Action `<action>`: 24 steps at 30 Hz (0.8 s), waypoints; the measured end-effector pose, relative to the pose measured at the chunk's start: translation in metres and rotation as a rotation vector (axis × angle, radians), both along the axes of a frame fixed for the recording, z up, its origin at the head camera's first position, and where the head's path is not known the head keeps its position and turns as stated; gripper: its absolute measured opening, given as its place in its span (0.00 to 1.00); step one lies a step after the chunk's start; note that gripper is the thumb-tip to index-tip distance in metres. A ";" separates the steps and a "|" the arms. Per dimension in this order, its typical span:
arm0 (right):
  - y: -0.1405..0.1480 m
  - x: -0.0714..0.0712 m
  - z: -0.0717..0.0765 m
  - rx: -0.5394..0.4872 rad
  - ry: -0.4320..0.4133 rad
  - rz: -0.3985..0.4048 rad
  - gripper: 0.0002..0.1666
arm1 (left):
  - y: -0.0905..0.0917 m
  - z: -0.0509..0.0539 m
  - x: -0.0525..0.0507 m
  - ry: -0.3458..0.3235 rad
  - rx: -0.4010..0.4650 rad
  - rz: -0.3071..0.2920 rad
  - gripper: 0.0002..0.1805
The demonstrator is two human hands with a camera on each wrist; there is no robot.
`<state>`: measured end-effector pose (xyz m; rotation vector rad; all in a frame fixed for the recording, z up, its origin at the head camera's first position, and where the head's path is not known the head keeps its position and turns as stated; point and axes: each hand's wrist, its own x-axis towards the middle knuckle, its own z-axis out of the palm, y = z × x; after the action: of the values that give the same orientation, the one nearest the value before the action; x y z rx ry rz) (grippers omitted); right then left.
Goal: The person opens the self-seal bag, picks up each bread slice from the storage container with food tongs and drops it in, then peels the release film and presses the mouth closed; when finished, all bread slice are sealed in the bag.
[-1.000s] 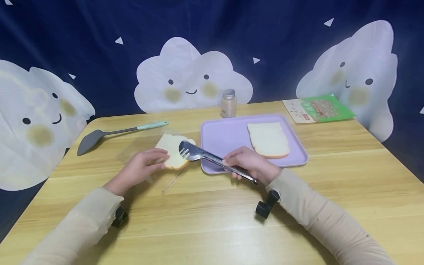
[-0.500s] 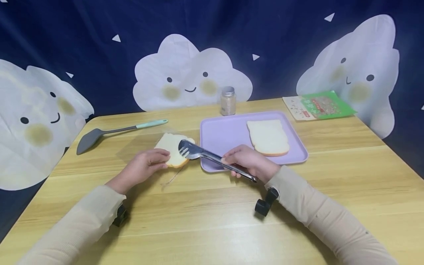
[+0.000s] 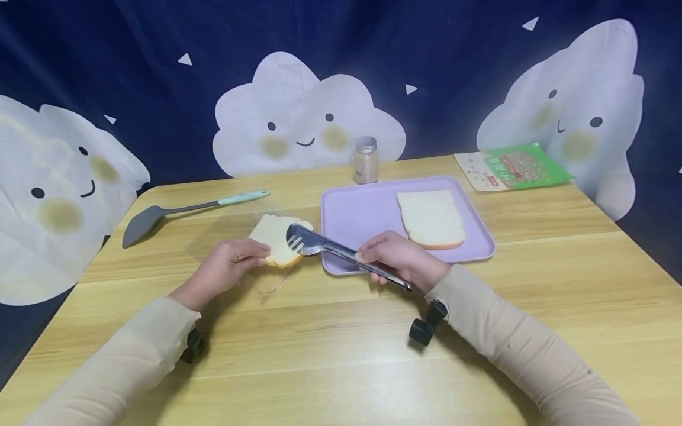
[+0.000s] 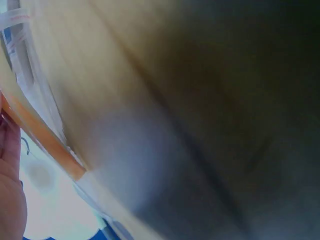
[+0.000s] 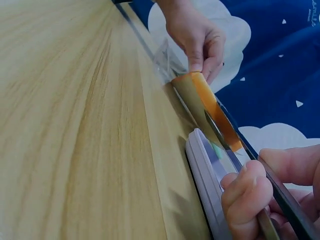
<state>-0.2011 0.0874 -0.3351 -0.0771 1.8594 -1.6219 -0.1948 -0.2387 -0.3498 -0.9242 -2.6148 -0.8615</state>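
Note:
My left hand (image 3: 226, 266) pinches the near left corner of a bread slice (image 3: 274, 232), which the right wrist view shows raised at a tilt over the table, with clear plastic beneath. My right hand (image 3: 396, 257) grips metal tongs (image 3: 341, 251); their fork-shaped tip lies over the slice's right part. In the right wrist view the tongs' two arms stand on either side of the slice (image 5: 215, 107), and the left hand (image 5: 197, 42) holds its far end. A second slice (image 3: 431, 218) lies on the right of the purple tray (image 3: 357, 213).
Behind the tray stands a glass jar (image 3: 366, 163) with a metal lid. A green and white packet (image 3: 514, 167) lies at the back right. At the back left rests a grey spatula (image 3: 146, 223) with a mint handle. The wooden table (image 3: 319, 355) extends in front.
The left fingers have closed up slightly at the slice's corner, and its near edge has risen a little. The tongs keep their place over the slice. The whole head view has shifted slightly.

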 end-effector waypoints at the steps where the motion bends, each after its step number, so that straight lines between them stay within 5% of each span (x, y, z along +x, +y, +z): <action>1: 0.000 0.000 0.000 0.004 0.005 -0.001 0.20 | 0.000 0.001 0.001 -0.056 0.026 0.030 0.10; 5: -0.001 0.000 -0.001 0.021 0.025 -0.003 0.20 | 0.001 0.004 0.003 -0.216 0.114 0.148 0.07; 8: -0.003 0.000 -0.002 0.022 0.035 -0.001 0.19 | 0.004 0.007 0.004 -0.246 0.185 0.201 0.07; 15: -0.005 0.001 0.002 0.003 0.017 0.001 0.19 | 0.011 0.009 0.005 -0.182 0.276 0.241 0.06; 21: -0.011 0.003 0.007 0.102 0.139 -0.005 0.18 | 0.014 0.010 0.008 -0.121 0.341 0.221 0.06; 24: -0.012 0.004 0.007 0.104 0.130 -0.012 0.19 | 0.013 0.009 0.010 -0.099 0.368 0.231 0.06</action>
<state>-0.1976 0.0754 -0.3278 -0.1296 2.0428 -1.5578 -0.1850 -0.2257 -0.3404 -0.4840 -2.4533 -1.2898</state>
